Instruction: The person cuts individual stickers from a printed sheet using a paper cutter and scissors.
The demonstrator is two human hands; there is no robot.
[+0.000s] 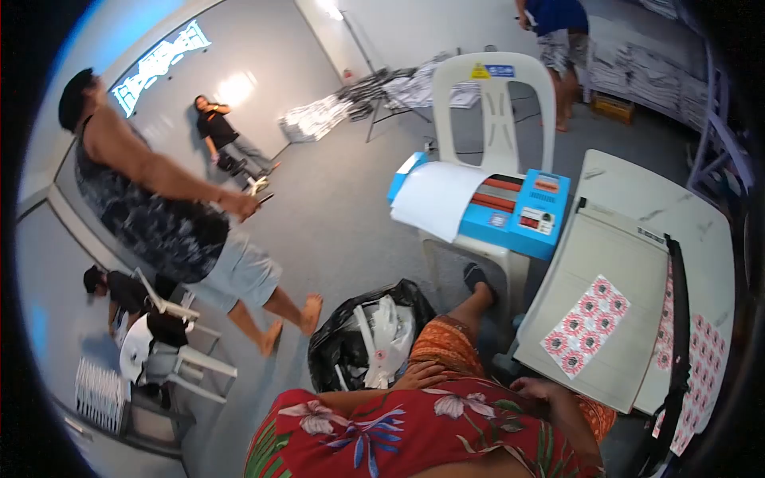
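Observation:
My left hand (422, 374) lies flat on the orange patterned shorts (448, 344), its fingers stretched out and nothing held. On the other side of my lap, my right hand (535, 389) rests with loosely bent fingers and no object seen in it. Nearest to it, a paper cutter (550, 331) stands on the table, its dark arm along the right side. A printed sheet with red and pink round designs (586, 325) lies on the cutter bed. More printed sheets (701, 366) lie right of the arm.
A white plastic chair (446, 73) bears a blue laminator (510, 223) with a white sheet (442, 195) over it. A black-lined bin (331, 346) with scraps stands by my leg. One person (159, 191) stands at left with a phone; others are farther off. Paper stacks (319, 119) line the wall.

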